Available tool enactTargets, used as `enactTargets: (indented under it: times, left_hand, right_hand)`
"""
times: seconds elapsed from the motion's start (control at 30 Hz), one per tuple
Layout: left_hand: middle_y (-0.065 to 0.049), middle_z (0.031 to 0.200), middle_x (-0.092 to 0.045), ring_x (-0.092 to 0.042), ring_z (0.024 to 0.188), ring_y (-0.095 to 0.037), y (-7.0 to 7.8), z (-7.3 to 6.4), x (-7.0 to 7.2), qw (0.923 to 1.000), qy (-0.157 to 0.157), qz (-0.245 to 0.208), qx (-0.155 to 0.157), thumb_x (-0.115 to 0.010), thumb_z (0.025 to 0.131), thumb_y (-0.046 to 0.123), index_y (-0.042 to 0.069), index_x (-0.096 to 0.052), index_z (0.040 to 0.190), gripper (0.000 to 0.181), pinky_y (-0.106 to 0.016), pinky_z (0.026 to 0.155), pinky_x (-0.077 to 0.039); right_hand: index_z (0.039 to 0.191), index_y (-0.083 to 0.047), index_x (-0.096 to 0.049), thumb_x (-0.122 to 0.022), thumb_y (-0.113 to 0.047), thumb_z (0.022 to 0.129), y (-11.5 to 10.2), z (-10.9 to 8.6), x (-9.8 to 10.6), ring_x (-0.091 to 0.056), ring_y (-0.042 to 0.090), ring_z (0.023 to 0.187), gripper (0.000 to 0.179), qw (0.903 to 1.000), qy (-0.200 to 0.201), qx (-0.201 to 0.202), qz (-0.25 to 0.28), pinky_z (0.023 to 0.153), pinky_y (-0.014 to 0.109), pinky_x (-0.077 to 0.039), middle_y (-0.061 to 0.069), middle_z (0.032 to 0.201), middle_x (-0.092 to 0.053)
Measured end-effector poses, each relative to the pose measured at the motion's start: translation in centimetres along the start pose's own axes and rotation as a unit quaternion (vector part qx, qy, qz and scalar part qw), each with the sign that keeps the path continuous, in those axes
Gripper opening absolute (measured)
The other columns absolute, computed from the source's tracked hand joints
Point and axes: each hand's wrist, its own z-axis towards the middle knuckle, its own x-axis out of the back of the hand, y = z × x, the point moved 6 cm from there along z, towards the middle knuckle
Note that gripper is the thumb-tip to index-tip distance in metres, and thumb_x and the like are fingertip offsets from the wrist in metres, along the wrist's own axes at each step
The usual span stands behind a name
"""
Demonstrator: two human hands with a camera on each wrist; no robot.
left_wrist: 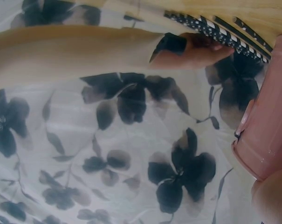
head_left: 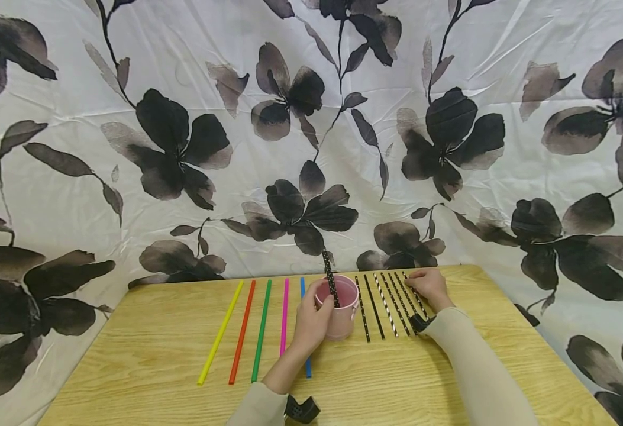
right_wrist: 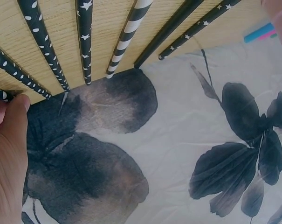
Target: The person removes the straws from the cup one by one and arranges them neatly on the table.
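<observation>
My left hand point(head_left: 313, 315) grips a small pink bucket point(head_left: 340, 328) by its left side, thumb near the rim. Black straws with white specks point(head_left: 329, 272) stand in the bucket, leaning left; their exact number cannot be told. At the far right of a row of straws, my right hand point(head_left: 431, 286) pinches the far end of a black dotted straw point(head_left: 419, 303), which lies on the table. The right wrist view shows the thumb point(right_wrist: 12, 130) against that straw's tip. Beside it lie more dotted straws point(right_wrist: 43, 42), a striped straw point(right_wrist: 127, 39) and a plain black straw point(right_wrist: 168, 32).
Left of the bucket, yellow point(head_left: 220, 331), red point(head_left: 242, 331), green point(head_left: 261, 331), pink point(head_left: 284, 319) and blue point(head_left: 303, 287) straws lie spaced apart on the wooden table point(head_left: 146, 343). A floral cloth point(head_left: 386, 207) hangs behind the table. My left forearm partly covers the pink and blue straws.
</observation>
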Motion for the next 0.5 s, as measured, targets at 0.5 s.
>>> enactTargets:
  times: [0.5]
  left_hand:
    - [0.000,0.104,-0.056,-0.051,0.080,-0.013,0.05,0.01,0.02,1.0000,0.003,-0.003,-0.003,-0.052,0.085,0.020,0.020,-0.050,0.120,0.035,-0.030,0.065,-0.044]
  right_hand:
    - [0.088,-0.007,-0.069,-0.072,-0.025,0.071,-0.08,-0.05,0.18,-0.054,0.020,0.070,0.025,0.9999,0.007,-0.010,0.003,0.060,0.029,-0.042,0.009,0.089,-0.062]
